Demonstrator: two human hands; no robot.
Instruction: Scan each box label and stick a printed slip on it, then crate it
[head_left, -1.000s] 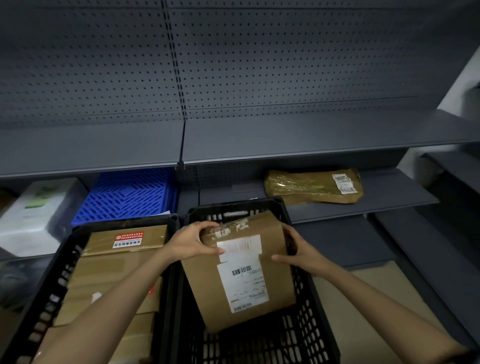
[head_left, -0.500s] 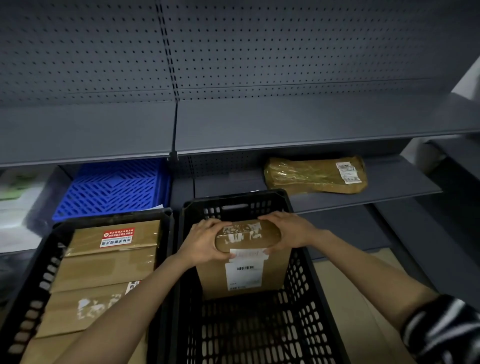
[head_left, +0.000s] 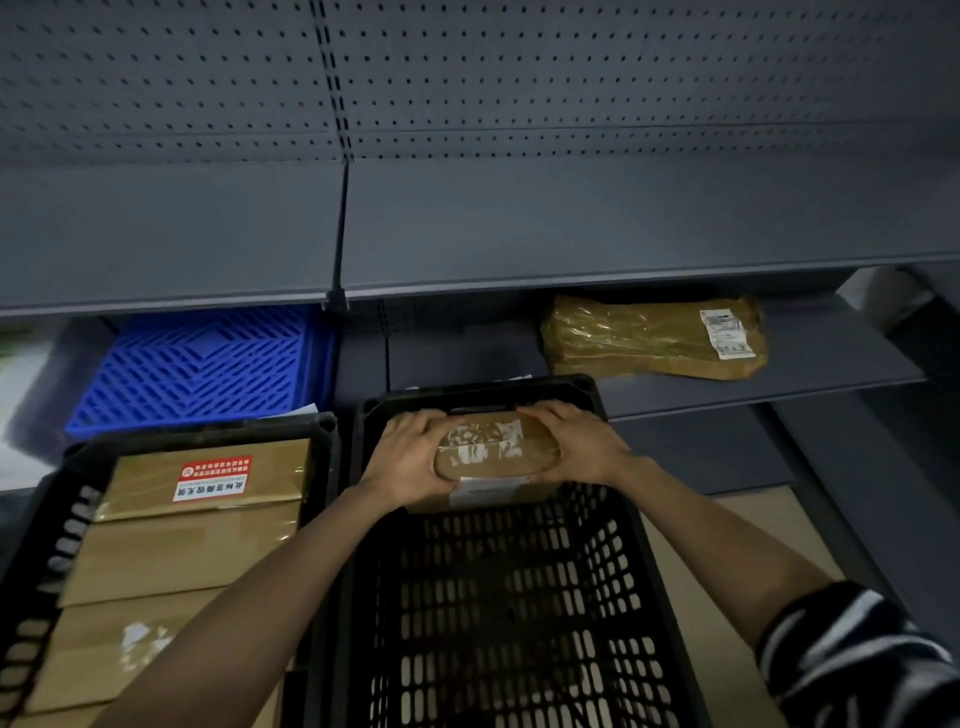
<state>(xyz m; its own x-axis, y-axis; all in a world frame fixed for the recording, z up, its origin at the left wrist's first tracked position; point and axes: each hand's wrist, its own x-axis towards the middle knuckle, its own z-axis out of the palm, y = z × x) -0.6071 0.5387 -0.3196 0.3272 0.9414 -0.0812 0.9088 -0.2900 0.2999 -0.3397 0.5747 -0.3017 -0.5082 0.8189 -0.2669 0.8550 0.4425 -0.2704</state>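
Note:
A brown cardboard box (head_left: 493, 449) with torn white tape on top stands upright against the far wall inside the black crate (head_left: 613, 597). A white label shows on its near face. My left hand (head_left: 410, 457) grips its left top edge and my right hand (head_left: 579, 444) grips its right top edge. The box's lower part is hidden behind my hands and low in the crate.
A second black crate (head_left: 47, 561) at left holds several brown boxes, one with a red and white sticker (head_left: 213, 478). A blue crate (head_left: 202, 364) and a taped brown parcel (head_left: 654, 338) lie on the lower grey shelf. Pegboard shelving rises behind.
Both hands have tipped the box upright and lowered it deeper into the crate against the far wall. My hands shifted from its sides to its top edge.

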